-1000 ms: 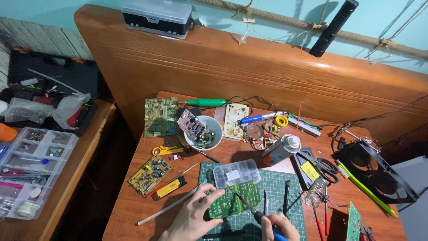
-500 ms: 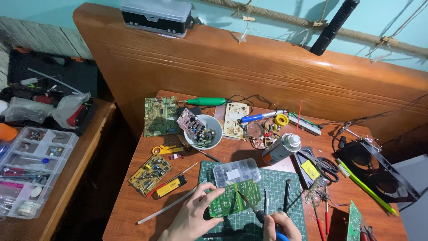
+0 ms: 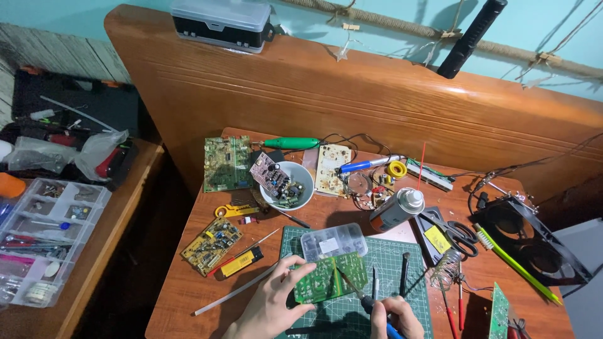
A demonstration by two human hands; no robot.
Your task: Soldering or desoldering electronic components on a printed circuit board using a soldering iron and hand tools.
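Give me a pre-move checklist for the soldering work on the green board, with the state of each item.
1. Green circuit board held: ok, the left hand grips its left edge and tilts it up over the cutting mat.
2. Soldering iron in hand: ok, the right hand holds it, tip on the board.
3. Tip on the correct joint: cannot tell, too small to see.
4. Iron stand within reach: ok, the coil sits just right of the mat.
5. Space around the board: not ok, a clear parts box lies right behind it and loose tools lie beside it.
6. Iron heated: cannot tell.
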